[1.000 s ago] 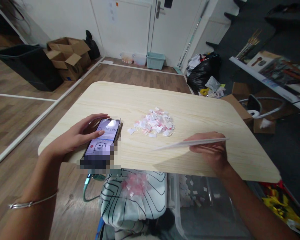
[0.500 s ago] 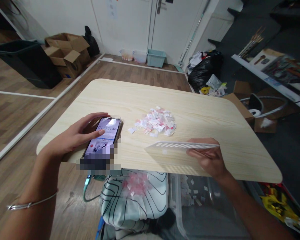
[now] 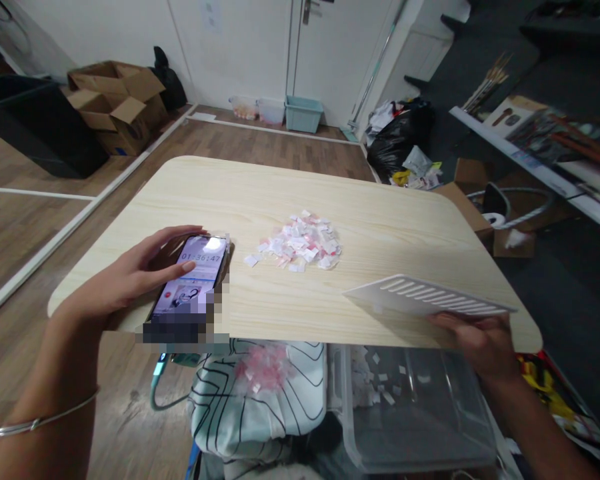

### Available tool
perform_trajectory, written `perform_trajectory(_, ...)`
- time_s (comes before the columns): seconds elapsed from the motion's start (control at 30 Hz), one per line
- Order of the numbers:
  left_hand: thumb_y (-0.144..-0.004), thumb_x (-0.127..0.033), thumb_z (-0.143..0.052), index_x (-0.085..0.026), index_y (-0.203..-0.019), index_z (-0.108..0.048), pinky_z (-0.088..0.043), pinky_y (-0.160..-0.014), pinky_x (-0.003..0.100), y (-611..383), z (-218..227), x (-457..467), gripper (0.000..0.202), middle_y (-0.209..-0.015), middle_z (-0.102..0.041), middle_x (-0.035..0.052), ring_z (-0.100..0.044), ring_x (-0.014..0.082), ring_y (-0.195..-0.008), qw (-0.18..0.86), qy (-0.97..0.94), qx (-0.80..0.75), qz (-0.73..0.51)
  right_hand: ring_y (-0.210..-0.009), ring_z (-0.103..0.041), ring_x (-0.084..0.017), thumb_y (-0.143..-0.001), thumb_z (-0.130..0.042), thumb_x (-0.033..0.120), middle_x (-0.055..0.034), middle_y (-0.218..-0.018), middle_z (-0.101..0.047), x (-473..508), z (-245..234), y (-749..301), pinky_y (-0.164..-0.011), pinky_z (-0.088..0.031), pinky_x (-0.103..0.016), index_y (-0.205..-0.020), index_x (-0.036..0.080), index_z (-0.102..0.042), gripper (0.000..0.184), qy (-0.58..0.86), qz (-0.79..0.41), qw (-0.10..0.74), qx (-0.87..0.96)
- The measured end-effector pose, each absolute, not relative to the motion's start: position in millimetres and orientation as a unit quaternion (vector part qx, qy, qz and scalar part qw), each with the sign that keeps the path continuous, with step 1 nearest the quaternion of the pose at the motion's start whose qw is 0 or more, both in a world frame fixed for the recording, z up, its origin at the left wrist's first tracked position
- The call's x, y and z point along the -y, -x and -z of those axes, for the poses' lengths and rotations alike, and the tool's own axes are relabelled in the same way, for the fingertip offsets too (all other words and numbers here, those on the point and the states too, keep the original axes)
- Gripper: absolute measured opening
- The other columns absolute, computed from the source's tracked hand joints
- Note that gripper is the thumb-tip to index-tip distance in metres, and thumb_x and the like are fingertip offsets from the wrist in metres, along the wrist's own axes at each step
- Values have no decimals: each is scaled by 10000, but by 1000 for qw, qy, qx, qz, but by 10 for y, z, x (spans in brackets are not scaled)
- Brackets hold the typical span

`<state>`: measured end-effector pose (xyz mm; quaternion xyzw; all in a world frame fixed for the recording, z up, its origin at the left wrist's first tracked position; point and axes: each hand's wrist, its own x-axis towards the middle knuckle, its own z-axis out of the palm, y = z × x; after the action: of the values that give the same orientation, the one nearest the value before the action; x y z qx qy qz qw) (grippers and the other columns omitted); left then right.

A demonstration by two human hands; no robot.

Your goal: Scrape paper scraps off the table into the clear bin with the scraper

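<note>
White slotted plastic panel [image 3: 425,298], clasped from beneath at its right end by the right hand [image 3: 480,340], fingers curled shut on it, over the near right corner of the table [image 3: 280,193]. The panel lies almost flat, its long axis running along the table's near edge, the free end pointing left. Beyond that free end, farther in and to the left, a heap of pink and white paper scraps [image 3: 300,241] rests at the table's middle, apart from the panel and between the two hands. The left hand [image 3: 125,280] loosely clasps a phone [image 3: 193,280] at the near left edge, thumb on its screen. A clear bin [image 3: 420,413] stands below the near edge.
</note>
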<state>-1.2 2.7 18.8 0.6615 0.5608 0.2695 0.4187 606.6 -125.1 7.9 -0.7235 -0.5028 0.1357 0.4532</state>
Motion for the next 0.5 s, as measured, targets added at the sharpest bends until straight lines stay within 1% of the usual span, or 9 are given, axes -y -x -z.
perform_trajectory(0.07, -995, -831, -937, -233, -1842, -706, -544, -1530, 641, 27, -189, -35, 1063, -1994, -650, 233, -583, 551, -1870, 411, -667, -565, -258, -844, -921, -436, -667, -987, 490, -58, -759, -887, 1309, -111, -6154, -994, -816, -646, -733, 363, -807, 230, 736, -126, 452, 489)
perform_trajectory(0.1, -993, -835, -935, -231, -1842, -707, -544, -1529, 642, 35, -191, -41, 1066, -1995, -650, 233, -590, 555, -1863, 408, -670, -566, -254, -864, -925, -436, -655, -975, 472, -56, -768, -894, 1335, -125, -6175, -1028, -810, -646, -737, 361, -817, 209, 739, -122, 452, 484)
perform_trajectory(0.13, -994, -841, -931, -232, -1841, -709, -546, -1526, 641, 42, -193, -47, 1067, -1999, -646, 233, -593, 558, -1858, 406, -672, -565, -252, -862, -923, -433, -642, -967, 457, -53, -762, -893, 1360, -135, -6184, -1031, -810, -638, -726, 361, -817, 197, 741, -120, 452, 482)
perform_trajectory(0.23, -1002, -857, -919, -239, -1835, -714, -544, -1524, 636, 53, -197, -57, 1057, -2008, -634, 232, -591, 562, -1856, 406, -674, -563, -252, -804, -905, -423, -627, -955, 445, -49, -727, -873, 1442, -142, -6169, -954, -822, -611, -681, 370, -795, 185, 736, -123, 459, 483)
perform_trajectory(0.33, -1010, -857, -918, -241, -1834, -711, -542, -1524, 639, 47, -198, -51, 1050, -2012, -628, 234, -588, 561, -1857, 408, -673, -563, -252, -857, -933, -429, -690, -935, 439, -64, -815, -915, 1554, -141, -6169, -899, -836, -587, -764, 363, -871, 124, 726, -160, 457, 488)
perform_trajectory(0.4, -1005, -846, -925, -237, -1834, -712, -534, -1531, 635, 37, -200, -43, 1051, -2008, -635, 232, -592, 556, -1855, 406, -673, -564, -253, -855, -935, -431, -699, -954, 426, -77, -847, -933, 1638, -141, -6199, -835, -836, -574, -766, 358, -889, 116, 728, -174, 448, 490)
perform_trajectory(0.5, -994, -845, -922, -233, -1836, -712, -564, -1511, 623, 18, -210, -35, 1062, -2008, -638, 230, -594, 551, -1857, 405, -670, -568, -256, -741, -884, -420, -612, -1082, 427, -82, -777, -898, 1710, -127, -6269, -702, -803, -570, -690, 351, -863, 245, 716, -177, 455, 499)
